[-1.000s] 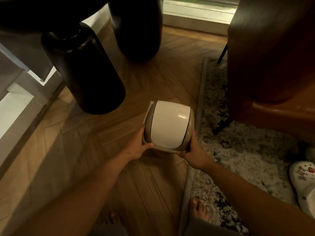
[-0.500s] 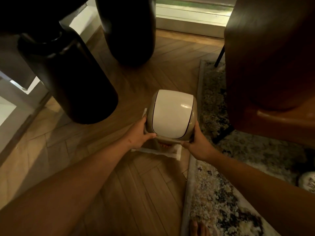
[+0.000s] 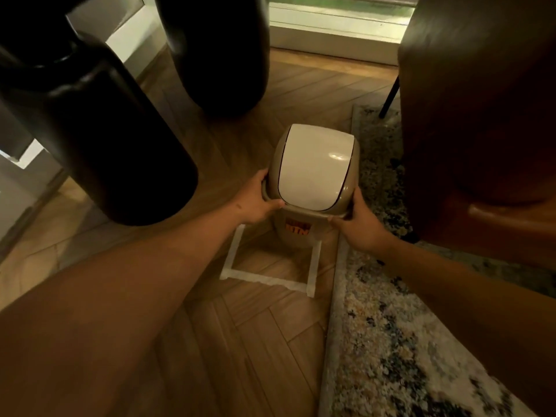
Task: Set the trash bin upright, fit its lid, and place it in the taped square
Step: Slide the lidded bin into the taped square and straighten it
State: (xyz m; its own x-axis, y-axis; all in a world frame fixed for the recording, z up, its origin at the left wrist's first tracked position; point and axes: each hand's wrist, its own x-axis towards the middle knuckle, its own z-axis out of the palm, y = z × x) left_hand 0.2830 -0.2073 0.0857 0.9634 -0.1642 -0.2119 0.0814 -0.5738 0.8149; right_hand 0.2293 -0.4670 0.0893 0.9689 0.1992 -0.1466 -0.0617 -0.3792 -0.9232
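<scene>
A small beige trash bin with an orange label stands upright, its lid with a white swing flap fitted on top. My left hand grips the lid rim on the left and my right hand grips it on the right. The bin's base is inside the far part of the white taped square on the wooden floor; I cannot tell whether it touches the floor. The far side of the square is hidden behind the bin.
Two large black vases stand to the left and behind. A brown leather chair looms at the right, over a patterned rug whose edge runs beside the square. A window sill is at the back.
My hands have carried the bin forward and down, away from me. More of the taped square shows in front of the bin, and the bin's body with its label is now visible.
</scene>
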